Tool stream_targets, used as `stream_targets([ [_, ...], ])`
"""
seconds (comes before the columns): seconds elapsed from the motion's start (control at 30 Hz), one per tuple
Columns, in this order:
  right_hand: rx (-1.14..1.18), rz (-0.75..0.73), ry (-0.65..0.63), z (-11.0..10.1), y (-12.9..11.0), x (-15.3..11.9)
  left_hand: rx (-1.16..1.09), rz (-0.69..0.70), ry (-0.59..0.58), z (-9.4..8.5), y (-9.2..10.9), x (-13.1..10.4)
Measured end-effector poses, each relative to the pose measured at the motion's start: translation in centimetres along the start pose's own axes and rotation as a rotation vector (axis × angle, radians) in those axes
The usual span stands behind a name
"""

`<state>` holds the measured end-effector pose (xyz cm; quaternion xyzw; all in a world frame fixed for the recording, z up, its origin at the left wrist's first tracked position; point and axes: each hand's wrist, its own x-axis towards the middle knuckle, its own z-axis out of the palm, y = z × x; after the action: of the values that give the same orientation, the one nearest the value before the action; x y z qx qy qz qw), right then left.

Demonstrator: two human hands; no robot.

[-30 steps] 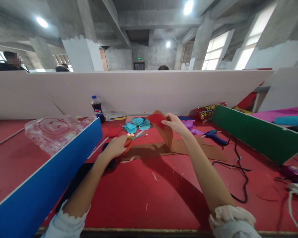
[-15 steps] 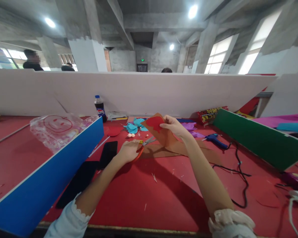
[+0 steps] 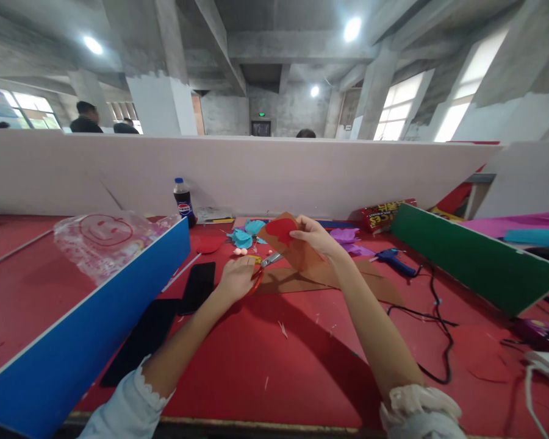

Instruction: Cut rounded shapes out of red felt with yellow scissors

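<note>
My left hand (image 3: 238, 277) is closed on a pair of orange-handled scissors (image 3: 271, 260), whose blades point right at the paper's lower left edge. Whether the blades touch the paper I cannot tell. Between thumb and fingers, my right hand (image 3: 315, 235) pinches a sheet of brown paper (image 3: 304, 257) by its upper right part. A red paper shape (image 3: 281, 229) lies against that sheet, under my right thumb. Below the hands, more brown paper (image 3: 370, 281) is spread flat on the red tabletop (image 3: 274, 372).
Turquoise petals (image 3: 247, 233) and purple petals (image 3: 345, 239) lie behind the hands. A blue glue gun (image 3: 396, 261) with a black cord sits to the right. Two dark phone-like slabs (image 3: 198, 286) lie left. A cola bottle (image 3: 183, 201), blue board (image 3: 100, 305) and green board (image 3: 476, 259) stand around.
The scissor blades look closer together than before. The held paper has tilted slightly and shifted a little left with my right hand. In the background, a person has moved right.
</note>
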<state>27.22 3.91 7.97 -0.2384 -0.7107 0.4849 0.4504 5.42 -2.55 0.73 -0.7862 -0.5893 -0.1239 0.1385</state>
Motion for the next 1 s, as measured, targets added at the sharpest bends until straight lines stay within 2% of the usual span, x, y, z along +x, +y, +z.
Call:
stream_targets([
  [0.47, 0.017, 0.001, 0.026, -0.2, 0.1, 0.3, -0.002, -0.020, -0.028, -0.7, -0.2, -0.2],
  [0.8, 0.025, 0.012, 0.002, 0.9, -0.6, -0.1, 0.005, -0.033, 0.000, -0.8, 0.0, -0.1],
  [1.0, 0.046, 0.012, -0.021, 1.3, -0.8, -0.1, 0.010, -0.052, -0.039, -0.6, 0.3, 0.4],
])
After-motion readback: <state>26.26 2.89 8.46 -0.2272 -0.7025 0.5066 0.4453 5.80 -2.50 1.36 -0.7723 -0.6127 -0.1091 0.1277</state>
